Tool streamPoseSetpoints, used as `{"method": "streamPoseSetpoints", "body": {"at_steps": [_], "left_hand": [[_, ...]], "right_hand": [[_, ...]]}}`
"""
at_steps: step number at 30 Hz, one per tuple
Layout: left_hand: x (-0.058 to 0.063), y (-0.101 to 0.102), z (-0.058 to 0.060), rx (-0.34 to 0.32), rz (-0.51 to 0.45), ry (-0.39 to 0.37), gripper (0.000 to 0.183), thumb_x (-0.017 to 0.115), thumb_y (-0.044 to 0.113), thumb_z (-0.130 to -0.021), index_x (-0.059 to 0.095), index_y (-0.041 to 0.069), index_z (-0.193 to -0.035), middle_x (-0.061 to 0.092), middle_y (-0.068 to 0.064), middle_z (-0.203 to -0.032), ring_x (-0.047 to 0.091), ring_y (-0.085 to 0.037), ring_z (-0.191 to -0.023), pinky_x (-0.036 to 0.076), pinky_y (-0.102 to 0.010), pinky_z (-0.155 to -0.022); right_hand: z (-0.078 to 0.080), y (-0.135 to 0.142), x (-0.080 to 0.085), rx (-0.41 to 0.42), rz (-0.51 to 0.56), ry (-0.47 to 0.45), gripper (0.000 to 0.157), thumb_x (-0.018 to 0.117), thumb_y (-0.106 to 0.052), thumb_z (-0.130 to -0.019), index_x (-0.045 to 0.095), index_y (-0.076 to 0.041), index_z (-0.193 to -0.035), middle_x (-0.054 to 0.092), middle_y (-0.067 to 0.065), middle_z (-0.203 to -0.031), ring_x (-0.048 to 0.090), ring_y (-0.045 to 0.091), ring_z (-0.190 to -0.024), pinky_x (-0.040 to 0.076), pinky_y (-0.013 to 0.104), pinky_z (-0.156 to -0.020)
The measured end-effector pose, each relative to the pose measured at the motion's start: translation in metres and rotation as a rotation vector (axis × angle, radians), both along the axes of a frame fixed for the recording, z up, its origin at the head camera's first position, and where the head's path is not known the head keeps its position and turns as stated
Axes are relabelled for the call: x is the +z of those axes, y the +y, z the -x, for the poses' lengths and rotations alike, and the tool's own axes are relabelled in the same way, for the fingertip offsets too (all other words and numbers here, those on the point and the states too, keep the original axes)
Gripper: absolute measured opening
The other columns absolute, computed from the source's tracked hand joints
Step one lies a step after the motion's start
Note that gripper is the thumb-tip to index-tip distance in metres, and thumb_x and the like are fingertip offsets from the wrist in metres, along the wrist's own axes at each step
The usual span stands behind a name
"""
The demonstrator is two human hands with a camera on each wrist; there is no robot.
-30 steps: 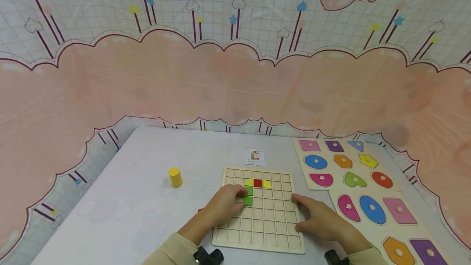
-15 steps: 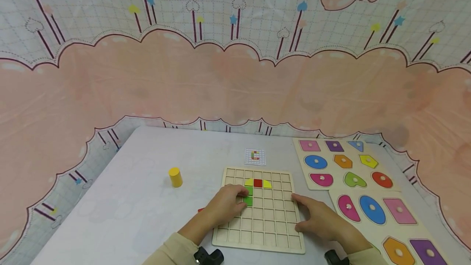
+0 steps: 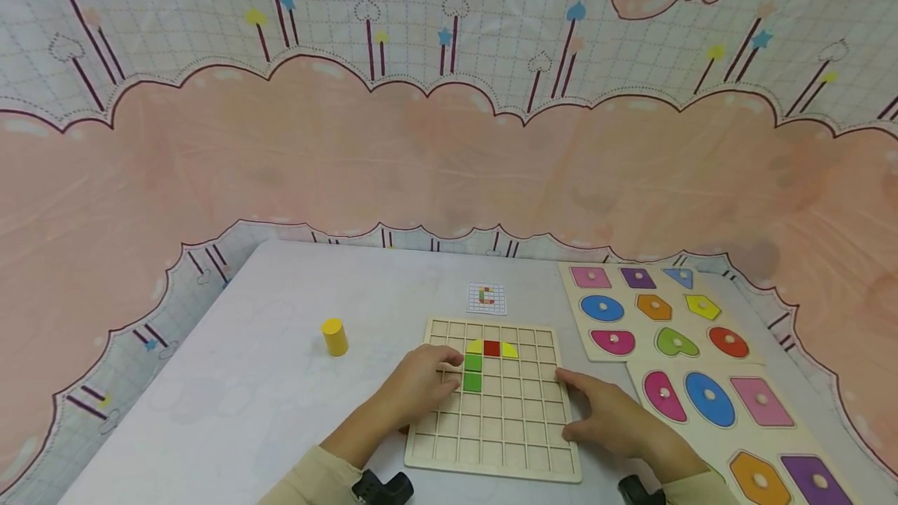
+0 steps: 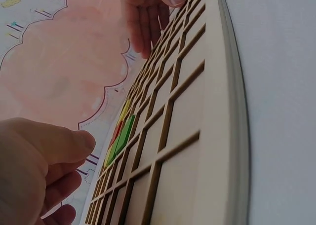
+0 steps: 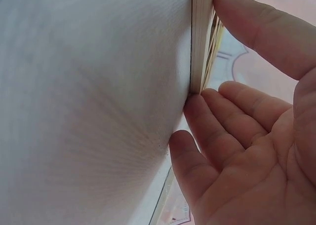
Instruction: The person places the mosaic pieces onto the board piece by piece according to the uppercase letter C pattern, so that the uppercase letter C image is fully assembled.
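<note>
A wooden grid board (image 3: 515, 443) lies on the table. Set in it are two green squares (image 3: 473, 372), a red square (image 3: 492, 349) and two yellow quarter-round pieces (image 3: 510, 351). Over the board's left side is my left hand (image 3: 419, 384), thumb and fingers apart, holding nothing. Its fingertips are just left of the green squares; the left wrist view shows the green pieces (image 4: 121, 138) beyond the thumb. My right hand (image 3: 606, 411) rests against the board's right edge. In the right wrist view, thumb (image 5: 261, 27) and fingertips touch the board's side (image 5: 198, 42).
A small pattern card (image 3: 486, 299) lies behind the board. A yellow cylinder (image 3: 334, 338) stands to the left. Two shape-puzzle boards, one farther back (image 3: 575, 330) and one nearer (image 3: 708, 454), lie at the right, close beside my right forearm.
My left hand has drawn back slightly left from the green squares, showing them fully. A red piece seen left of my left wrist is now hidden. My right hand stays at the board's edge.
</note>
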State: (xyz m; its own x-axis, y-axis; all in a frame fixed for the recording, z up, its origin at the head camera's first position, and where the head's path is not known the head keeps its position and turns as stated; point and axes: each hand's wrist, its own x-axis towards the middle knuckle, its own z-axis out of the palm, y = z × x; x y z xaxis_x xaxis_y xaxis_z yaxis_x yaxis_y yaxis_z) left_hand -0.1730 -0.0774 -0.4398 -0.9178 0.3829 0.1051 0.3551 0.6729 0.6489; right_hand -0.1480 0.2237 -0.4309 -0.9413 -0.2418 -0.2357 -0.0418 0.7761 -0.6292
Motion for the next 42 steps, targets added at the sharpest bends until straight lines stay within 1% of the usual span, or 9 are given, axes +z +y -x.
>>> {"method": "streamPoseSetpoints", "body": {"at_steps": [3,5,10,16,20,25,30,38,42], "left_hand": [[0.0,-0.006,-0.002,0.021,-0.005,-0.029,0.029,0.072,0.01,-0.09,0.068,0.004,-0.118,0.067,-0.006,-0.115,0.059,-0.027,-0.116,0.049,-0.045,-0.097],[0.0,-0.011,-0.003,0.032,-0.003,-0.034,0.028,0.073,0.009,-0.09,0.068,0.004,-0.117,0.067,-0.005,-0.115,0.059,-0.028,-0.116,0.049,-0.045,-0.096],[-0.001,-0.026,-0.006,0.074,0.014,-0.019,0.028,0.075,0.008,-0.087,0.069,0.004,-0.115,0.068,-0.005,-0.112,0.06,-0.029,-0.114,0.049,-0.047,-0.097],[-0.002,-0.042,-0.009,0.107,0.002,-0.01,0.027,0.077,0.005,-0.084,0.069,0.004,-0.11,0.068,-0.006,-0.108,0.061,-0.031,-0.11,0.048,-0.05,-0.096],[-0.005,-0.051,-0.013,0.122,0.009,-0.005,0.027,0.078,0.004,-0.083,0.069,0.003,-0.109,0.069,-0.005,-0.106,0.061,-0.03,-0.107,0.048,-0.05,-0.095],[-0.011,-0.061,-0.017,0.155,0.03,-0.004,0.029,0.079,0.004,-0.082,0.07,0.005,-0.11,0.069,-0.002,-0.106,0.061,-0.027,-0.109,0.048,-0.047,-0.097],[-0.012,-0.071,-0.022,0.166,0.033,0.008,0.029,0.08,0.004,-0.082,0.07,0.005,-0.109,0.069,0.0,-0.104,0.061,-0.026,-0.109,0.048,-0.046,-0.097],[-0.011,-0.083,-0.029,0.2,0.039,-0.026,0.026,0.08,0.011,-0.084,0.071,0.008,-0.108,0.068,0.005,-0.104,0.061,-0.024,-0.108,0.047,-0.045,-0.099],[-0.01,-0.085,-0.033,0.198,0.028,-0.052,0.025,0.079,0.013,-0.086,0.071,0.009,-0.109,0.067,0.005,-0.105,0.06,-0.024,-0.11,0.046,-0.046,-0.1]], "right_hand": [[0.0,0.0,-0.001,-0.008,-0.007,-0.002,0.085,0.091,-0.016,-0.07,0.051,-0.004,-0.144,0.056,0.014,-0.141,0.045,0.04,-0.134,0.036,0.058,-0.107],[0.001,-0.001,-0.001,-0.009,-0.013,0.0,0.085,0.091,-0.016,-0.069,0.052,-0.004,-0.144,0.056,0.014,-0.141,0.045,0.04,-0.134,0.037,0.058,-0.107],[0.0,-0.001,-0.001,-0.009,-0.019,0.004,0.085,0.091,-0.017,-0.069,0.052,-0.005,-0.144,0.056,0.014,-0.141,0.045,0.04,-0.134,0.037,0.058,-0.107],[0.0,-0.001,0.0,-0.006,-0.02,0.003,0.084,0.091,-0.017,-0.07,0.052,-0.005,-0.144,0.055,0.014,-0.141,0.045,0.04,-0.134,0.037,0.058,-0.107],[0.0,-0.001,0.0,-0.005,-0.023,0.001,0.084,0.091,-0.017,-0.07,0.052,-0.005,-0.144,0.055,0.014,-0.142,0.044,0.041,-0.135,0.036,0.059,-0.107],[0.0,-0.001,0.001,-0.004,-0.025,0.001,0.084,0.091,-0.017,-0.07,0.052,-0.005,-0.144,0.054,0.015,-0.142,0.043,0.041,-0.135,0.036,0.059,-0.107],[-0.001,-0.001,0.001,0.0,-0.022,0.009,0.084,0.09,-0.016,-0.07,0.052,-0.005,-0.144,0.055,0.014,-0.142,0.044,0.041,-0.135,0.036,0.058,-0.108],[0.0,-0.001,0.001,-0.005,-0.024,0.003,0.084,0.091,-0.017,-0.07,0.052,-0.005,-0.144,0.055,0.015,-0.141,0.044,0.041,-0.134,0.037,0.059,-0.107],[0.0,-0.002,0.001,-0.005,-0.022,0.004,0.084,0.091,-0.016,-0.07,0.052,-0.004,-0.144,0.055,0.015,-0.141,0.044,0.041,-0.134,0.036,0.059,-0.107]]}}
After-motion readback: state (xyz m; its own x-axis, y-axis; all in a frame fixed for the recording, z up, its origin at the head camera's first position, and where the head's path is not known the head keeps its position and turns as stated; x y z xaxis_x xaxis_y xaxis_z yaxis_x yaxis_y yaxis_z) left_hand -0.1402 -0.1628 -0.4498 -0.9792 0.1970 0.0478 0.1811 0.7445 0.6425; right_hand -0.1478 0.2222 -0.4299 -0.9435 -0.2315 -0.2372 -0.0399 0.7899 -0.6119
